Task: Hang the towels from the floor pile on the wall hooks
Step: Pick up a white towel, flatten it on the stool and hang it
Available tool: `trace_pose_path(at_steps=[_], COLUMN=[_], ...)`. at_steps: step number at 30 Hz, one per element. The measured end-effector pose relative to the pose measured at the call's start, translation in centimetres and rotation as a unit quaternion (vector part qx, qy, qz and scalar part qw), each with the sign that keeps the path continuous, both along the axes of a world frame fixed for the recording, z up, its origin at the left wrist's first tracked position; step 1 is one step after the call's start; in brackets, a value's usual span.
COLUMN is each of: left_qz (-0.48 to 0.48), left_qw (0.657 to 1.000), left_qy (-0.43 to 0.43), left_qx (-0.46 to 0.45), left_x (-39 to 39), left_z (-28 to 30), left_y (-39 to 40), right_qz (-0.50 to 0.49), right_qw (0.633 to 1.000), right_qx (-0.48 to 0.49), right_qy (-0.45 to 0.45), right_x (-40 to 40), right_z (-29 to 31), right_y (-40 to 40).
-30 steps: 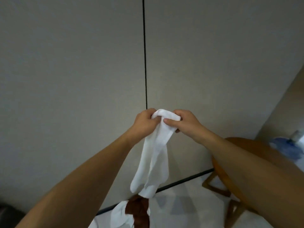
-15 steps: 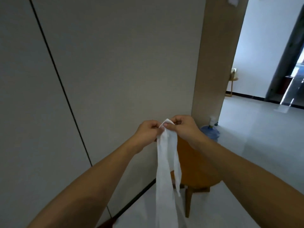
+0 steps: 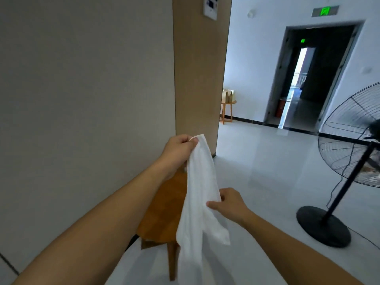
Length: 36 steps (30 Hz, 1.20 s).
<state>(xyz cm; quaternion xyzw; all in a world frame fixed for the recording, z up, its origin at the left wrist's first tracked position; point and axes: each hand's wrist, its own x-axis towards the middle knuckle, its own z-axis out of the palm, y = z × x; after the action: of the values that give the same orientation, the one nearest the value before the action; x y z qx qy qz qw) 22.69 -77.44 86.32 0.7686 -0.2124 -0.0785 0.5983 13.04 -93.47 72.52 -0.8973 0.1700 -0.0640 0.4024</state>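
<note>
Smooth grey wall panels run beside the left hand [image 3: 181, 147], which pinches the top corner of a soft white towel [image 3: 199, 194]. That limp cloth hangs in folds to the right hand [image 3: 228, 204], gripping its edge lower down, above a round wooden stool [image 3: 162, 210].

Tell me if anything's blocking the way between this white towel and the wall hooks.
That can't be settled: no hooks are in view. The left hand pinches the white towel at its top, the right hand holds it midway, and it hangs over a wooden stool by the wall.
</note>
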Motion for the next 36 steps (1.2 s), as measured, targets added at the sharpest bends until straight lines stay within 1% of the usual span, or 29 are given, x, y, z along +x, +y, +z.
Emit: trace_pose_path(at_steps=[3, 6, 7, 10, 12, 15, 17, 20, 23, 29, 34, 36], left_qz=[0.004, 0.0, -0.001, 0.001, 0.013, 0.025, 0.03, 0.037, 0.055, 0.091, 0.121, 0.15], left_qw=[1.0, 0.999, 0.999, 0.999, 0.999, 0.999, 0.999, 0.999, 0.998, 0.994, 0.991, 0.986], left_qy=[0.001, -0.019, -0.027, -0.038, -0.038, -0.024, -0.012, 0.001, 0.021, 0.057, 0.056, 0.064], left_qx=[-0.023, -0.028, -0.027, -0.017, -0.014, -0.014, -0.016, -0.023, -0.03, -0.016, -0.016, -0.017], left_x=[0.3, 0.8, 1.3, 3.4, 5.5, 9.0, 11.7, 15.9, 20.3, 28.6, 33.5, 35.2], left_z=[1.4, 2.7, 3.0, 3.3, 3.0, 2.4, 1.8, 1.2, 1.1, 0.7, 0.9, 1.1], left_y=[-4.0, -6.8, -7.5, -9.1, -9.7, -10.5, -11.1, -12.0, -12.5, -11.0, -8.1, -6.9], right_qz=[-0.036, -0.085, -0.105, -0.168, -0.203, -0.245, -0.254, -0.254, -0.241, -0.171, -0.074, -0.039], right_qw=[0.998, 0.995, 0.994, 0.982, 0.967, 0.933, 0.91, 0.891, 0.882, 0.891, 0.9, 0.898], right_qx=[-0.017, -0.012, 0.004, 0.08, 0.138, 0.229, 0.285, 0.322, 0.338, 0.34, 0.355, 0.369], right_qy=[0.043, 0.047, 0.037, -0.019, -0.062, -0.127, -0.162, -0.195, -0.222, -0.248, -0.243, -0.238], right_x=[-2.3, -4.0, -4.3, -4.5, -3.8, -1.9, -0.2, 3.4, 8.6, 21.2, 32.3, 36.7], right_z=[-1.5, -2.0, -2.0, -0.7, 0.8, 3.4, 5.2, 7.5, 9.7, 13.4, 15.2, 15.8], right_y=[-5.1, -10.0, -11.7, -16.6, -19.6, -23.6, -25.6, -27.7, -28.8, -29.8, -29.3, -28.8])
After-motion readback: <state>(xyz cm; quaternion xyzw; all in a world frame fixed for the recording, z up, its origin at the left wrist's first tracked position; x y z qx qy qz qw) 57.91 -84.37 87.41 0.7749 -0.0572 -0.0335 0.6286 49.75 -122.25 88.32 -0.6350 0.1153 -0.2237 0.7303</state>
